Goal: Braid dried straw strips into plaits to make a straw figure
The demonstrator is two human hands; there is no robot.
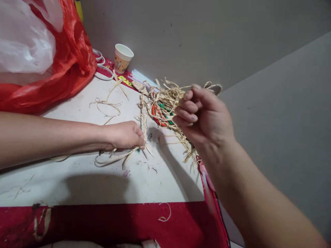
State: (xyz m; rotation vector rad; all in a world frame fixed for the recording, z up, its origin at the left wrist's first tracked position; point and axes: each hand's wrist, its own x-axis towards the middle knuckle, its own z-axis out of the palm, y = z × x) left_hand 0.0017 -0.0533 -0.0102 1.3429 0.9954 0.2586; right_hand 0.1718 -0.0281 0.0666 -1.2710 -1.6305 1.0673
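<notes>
My left hand rests on the white table top, fingers closed on the lower end of a braided straw strand that runs up from it. Loose flat straw strips fan out beneath that hand. My right hand is raised above the table's right edge, fingers curled on a tangled bunch of pale straw fibres. Under the bunch lie scissors with red and green handles, partly hidden by the straw.
A red plastic bag with white plastic inside fills the back left. A paper cup stands at the back by the grey wall, next to white rings. More straw strips lie mid-table. A red cloth covers the near edge.
</notes>
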